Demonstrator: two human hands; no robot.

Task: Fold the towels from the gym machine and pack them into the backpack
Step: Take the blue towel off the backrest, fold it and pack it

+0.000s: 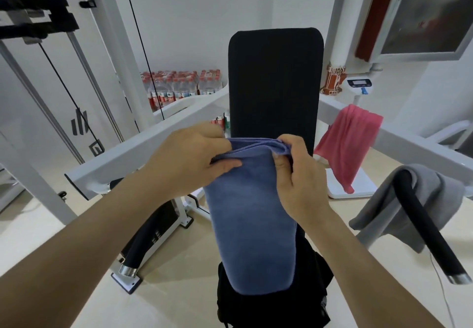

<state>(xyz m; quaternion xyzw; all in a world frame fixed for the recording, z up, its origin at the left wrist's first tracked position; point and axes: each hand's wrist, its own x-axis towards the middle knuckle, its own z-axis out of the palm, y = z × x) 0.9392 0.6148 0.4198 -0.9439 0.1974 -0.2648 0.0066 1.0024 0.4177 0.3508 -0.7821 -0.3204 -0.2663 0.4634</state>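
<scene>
Nearest: black backpack point(311, 299) low in view, directly under the blue towel point(249, 225); cannot tell whether its mouth is open. The blue towel hangs doubled as a narrow strip, its lower fold just over the backpack, not yet inside. Left hand point(189, 158) and right hand point(299, 176) both pinch its top edges, layers gathered together. Further right: grey towel point(384, 210) draped over a black handle, pink towel point(348, 146) over the white machine arm, both unfolded. Behind: black back pad point(275, 82); water bottles point(176, 87) by the wall. Judgement: first towel mid-fold, nothing visibly packed, two towels left.
</scene>
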